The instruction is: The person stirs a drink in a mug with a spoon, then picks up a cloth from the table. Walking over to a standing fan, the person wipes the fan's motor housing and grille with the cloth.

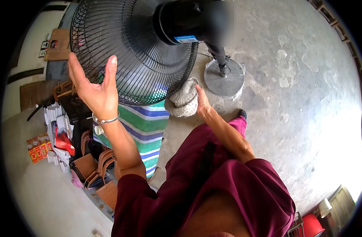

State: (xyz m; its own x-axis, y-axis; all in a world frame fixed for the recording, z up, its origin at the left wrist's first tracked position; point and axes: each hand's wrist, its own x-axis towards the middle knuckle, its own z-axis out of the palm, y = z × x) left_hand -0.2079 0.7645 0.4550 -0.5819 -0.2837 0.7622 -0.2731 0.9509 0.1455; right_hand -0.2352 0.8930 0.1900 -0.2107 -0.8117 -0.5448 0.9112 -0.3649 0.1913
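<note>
A black pedestal fan [137, 51] fills the upper part of the head view, its round wire grille tipped over the left side. My left hand [96, 89], with a silver bangle at the wrist, is raised at the grille's left lower edge. Its thumb and fingers are spread and it holds nothing; whether it touches the wires I cannot tell. Against the lower right rim of the grille, my right hand [202, 100] grips a bunched grey cloth [183, 99]. Most of the right fingers are hidden behind the cloth. The fan's round base [224, 81] stands on the floor, wrapped in clear plastic.
Below the grille is a green, blue and white striped cloth [143, 122]. Woven chairs [86, 166] and piled white papers [56, 116] sit at the left. Worn concrete floor [291, 118] stretches to the right. A red tub [312, 225] is at the lower right.
</note>
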